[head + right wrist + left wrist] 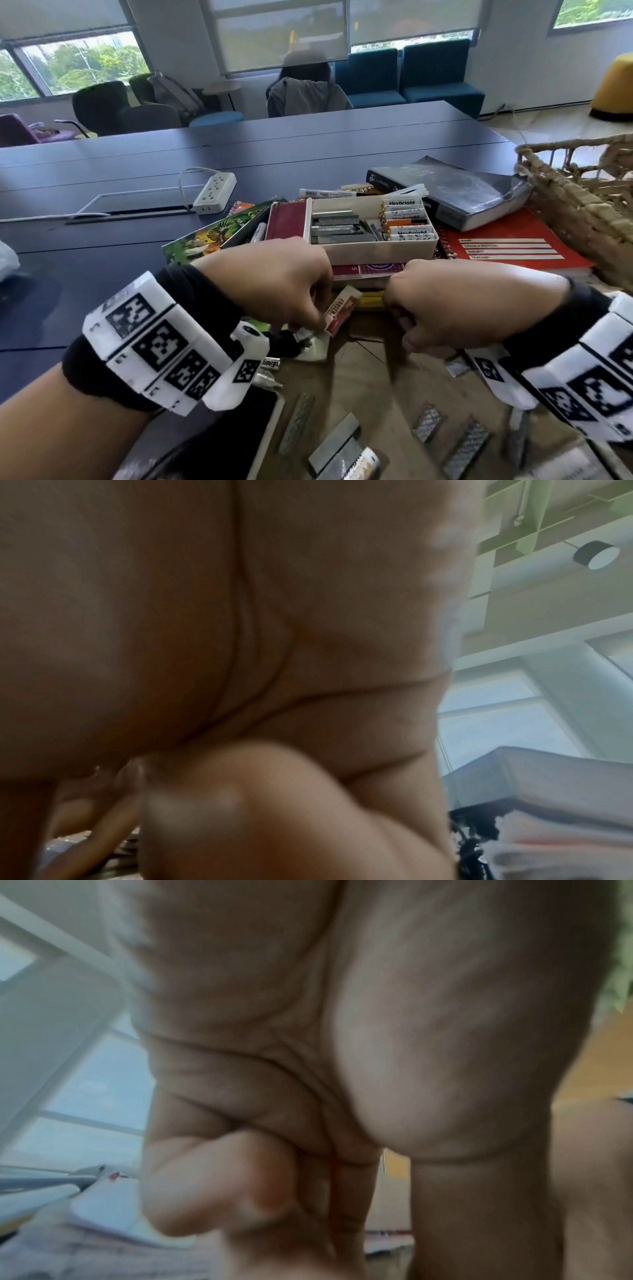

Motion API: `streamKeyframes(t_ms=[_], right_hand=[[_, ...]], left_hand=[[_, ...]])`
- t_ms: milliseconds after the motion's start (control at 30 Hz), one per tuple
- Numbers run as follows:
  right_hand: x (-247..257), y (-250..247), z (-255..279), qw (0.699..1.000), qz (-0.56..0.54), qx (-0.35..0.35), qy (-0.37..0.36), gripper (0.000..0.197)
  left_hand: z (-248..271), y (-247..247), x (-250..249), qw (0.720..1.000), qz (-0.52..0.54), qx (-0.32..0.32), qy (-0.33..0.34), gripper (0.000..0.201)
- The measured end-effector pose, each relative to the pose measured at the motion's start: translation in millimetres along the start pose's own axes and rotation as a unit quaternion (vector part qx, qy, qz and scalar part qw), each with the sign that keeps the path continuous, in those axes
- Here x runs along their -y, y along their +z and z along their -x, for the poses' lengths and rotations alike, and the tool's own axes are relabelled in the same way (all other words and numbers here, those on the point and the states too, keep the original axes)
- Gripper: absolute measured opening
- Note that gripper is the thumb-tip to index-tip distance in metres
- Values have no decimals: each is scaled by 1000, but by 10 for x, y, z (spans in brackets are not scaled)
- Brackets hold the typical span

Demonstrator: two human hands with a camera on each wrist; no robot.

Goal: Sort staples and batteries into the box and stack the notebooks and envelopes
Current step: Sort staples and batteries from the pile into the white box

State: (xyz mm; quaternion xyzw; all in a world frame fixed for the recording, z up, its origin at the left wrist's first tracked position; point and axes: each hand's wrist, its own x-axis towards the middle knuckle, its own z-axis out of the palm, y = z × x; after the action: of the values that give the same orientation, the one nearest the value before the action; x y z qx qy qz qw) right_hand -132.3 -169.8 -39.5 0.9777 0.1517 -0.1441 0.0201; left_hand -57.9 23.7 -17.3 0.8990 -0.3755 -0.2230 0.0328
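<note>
The white box (373, 251) sits on a maroon notebook (286, 219), with staple strips on its left side and white batteries on its right. My left hand (284, 284) hovers just in front of it. Its fingers curl down and pinch a small silver-and-red piece that looks like a battery (303, 334), beside a red eraser pack (342, 310). My right hand (445, 305) is a closed fist close by, and nothing shows in it. Both wrist views show only blurred, curled fingers (219, 1183) (240, 804). Loose staple strips (334, 442) and another battery (359, 466) lie on the brown surface near me.
A red spiral notebook (513, 246) lies right of the box under a thick black book (452, 192). A green picture notebook (212, 236) and a marker (258, 233) lie to the left. A wicker basket (582, 198) stands far right, a power strip (214, 193) behind.
</note>
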Motion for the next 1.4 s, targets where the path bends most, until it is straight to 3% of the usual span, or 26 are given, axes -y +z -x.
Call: streamKeyframes(t_ms=[200,400,667,800,900,967,1033,1133,1233,1400], right_hand=[[-33,21,5,1000,-18,2,-6,28],[-139,17,5,999,-44,-24,-9,17],[-141,32,-15,998,-63,2,3,17],[-102,26,-25,998,-62,3,-4,21],[-67,42,-42,999,-41,-5,-18,16],[-62,49,-48,999,-41,-5,-24,13],[-65,50,-52,998,-49,-6,-25,14],[-67,54,-58,998,-50,-4,-30,27],[-61,66,-85,998,-46,-3,-34,31],[-50,72,-108,998,-26,-6,-50,30]], left_hand=[[7,33,-73,986,-164,-8,-28,30],[-45,31,-149,980,-198,8,-23,27],[-125,33,-47,994,-100,54,4,17],[-116,-43,-5,997,25,61,36,12],[-103,-112,-20,983,147,70,87,9],[-110,-114,-52,962,230,38,144,10],[-141,-76,-82,926,317,-51,198,12],[-236,11,-37,870,402,-176,224,11],[-312,51,15,863,397,-224,216,11],[-328,65,-3,882,352,-228,214,11]])
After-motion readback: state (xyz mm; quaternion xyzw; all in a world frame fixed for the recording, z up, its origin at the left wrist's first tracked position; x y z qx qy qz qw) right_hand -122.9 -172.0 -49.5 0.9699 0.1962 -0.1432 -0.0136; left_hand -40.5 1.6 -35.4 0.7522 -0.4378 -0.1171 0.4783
